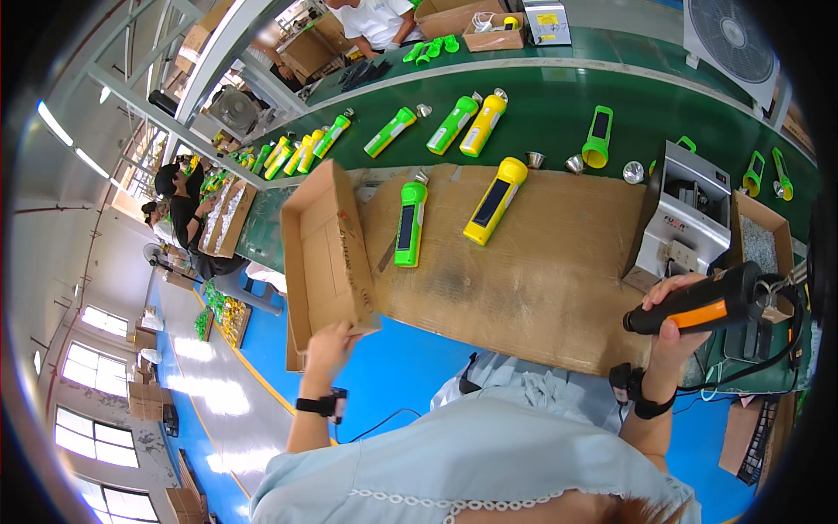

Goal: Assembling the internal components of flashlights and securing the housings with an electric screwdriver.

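Note:
My right hand (669,351) is wrapped round a black and orange electric screwdriver (703,314), which lies sideways over the right side of the bench, its cord hanging down. With closed fingers, my left hand (326,356) grips the near edge of an open cardboard box (351,262) at the bench's front left. On the cardboard sheet (532,279) between my hands lie a green flashlight (410,224) and a yellow flashlight (495,202), each with a dark panel facing up. Small silver reflector cups lie by their heads, one a loose cup (535,160).
Several green and yellow flashlights (483,126) line the green conveyor (541,87) beyond. A silver machine (685,205) stands at right, beside a box of screws (761,244). A fan (731,35) stands at the far right. Co-workers sit across the line and at far left.

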### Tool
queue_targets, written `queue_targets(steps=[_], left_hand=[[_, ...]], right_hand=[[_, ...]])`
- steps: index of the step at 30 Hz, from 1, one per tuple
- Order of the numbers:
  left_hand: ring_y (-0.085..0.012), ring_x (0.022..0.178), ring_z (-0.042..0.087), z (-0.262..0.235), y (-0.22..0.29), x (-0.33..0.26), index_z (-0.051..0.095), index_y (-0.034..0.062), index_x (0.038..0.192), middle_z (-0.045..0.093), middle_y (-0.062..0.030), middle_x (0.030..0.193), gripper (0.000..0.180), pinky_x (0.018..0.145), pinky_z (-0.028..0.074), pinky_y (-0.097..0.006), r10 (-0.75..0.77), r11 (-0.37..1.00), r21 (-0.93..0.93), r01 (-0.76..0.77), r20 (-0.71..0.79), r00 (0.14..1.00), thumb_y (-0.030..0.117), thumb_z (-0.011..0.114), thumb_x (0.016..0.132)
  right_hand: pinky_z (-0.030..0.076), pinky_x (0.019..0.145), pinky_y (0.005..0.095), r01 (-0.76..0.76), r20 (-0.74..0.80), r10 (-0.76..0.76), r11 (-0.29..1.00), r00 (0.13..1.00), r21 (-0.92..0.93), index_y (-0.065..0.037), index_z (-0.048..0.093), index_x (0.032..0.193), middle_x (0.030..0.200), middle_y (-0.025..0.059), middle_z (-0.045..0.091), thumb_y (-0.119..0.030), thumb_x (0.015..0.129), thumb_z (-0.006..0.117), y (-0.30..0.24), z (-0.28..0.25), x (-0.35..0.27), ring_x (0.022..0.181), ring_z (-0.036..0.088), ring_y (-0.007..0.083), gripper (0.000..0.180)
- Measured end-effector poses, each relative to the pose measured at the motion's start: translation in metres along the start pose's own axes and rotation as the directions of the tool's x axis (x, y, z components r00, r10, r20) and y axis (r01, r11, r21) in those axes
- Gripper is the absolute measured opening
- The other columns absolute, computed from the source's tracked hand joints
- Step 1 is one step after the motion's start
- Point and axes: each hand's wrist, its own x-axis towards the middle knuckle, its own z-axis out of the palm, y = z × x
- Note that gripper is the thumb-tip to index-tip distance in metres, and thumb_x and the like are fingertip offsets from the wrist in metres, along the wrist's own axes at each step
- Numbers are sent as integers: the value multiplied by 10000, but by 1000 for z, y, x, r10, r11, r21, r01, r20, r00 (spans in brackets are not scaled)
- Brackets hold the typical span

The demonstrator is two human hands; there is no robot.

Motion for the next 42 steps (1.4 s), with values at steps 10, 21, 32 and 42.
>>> queue_targets(steps=[10,21,32,42], left_hand=[[-390,690,606,27,80,176,465,-3,1006,598,-230,797,302,585,503,-463,-202,973,-169,157,-295,934,166,612,804],[-417,1081,485,65,94,329,422,132,1210,482,-271,1104,364,872,431,-485,-361,883,-288,370,88,928,191,474,855],[-453,1037,460,16,205,201,526,71,1172,456,-290,1081,665,789,436,-504,-59,978,-196,70,59,996,547,616,716],[-451,958,510,-64,26,110,521,89,1233,462,-329,1063,679,854,433,-459,-474,880,-86,467,-111,874,496,655,706]], right_hand=[[482,607,301,22,-20,-23,999,1000,-29,-11,386,1098,885,98,476,-281,697,774,-5,0,-10,728,527,185,620],[493,573,283,35,-36,-37,997,999,-65,-5,374,1129,936,107,481,-270,679,787,-16,-1,-15,698,557,185,666],[487,585,283,12,-51,-13,1000,999,-28,-6,432,1040,889,95,500,-223,663,796,-15,-1,-15,692,553,180,567],[494,577,292,93,-65,-94,996,993,-17,-13,378,1110,919,96,488,-214,672,790,-12,-8,-11,718,557,189,634]])
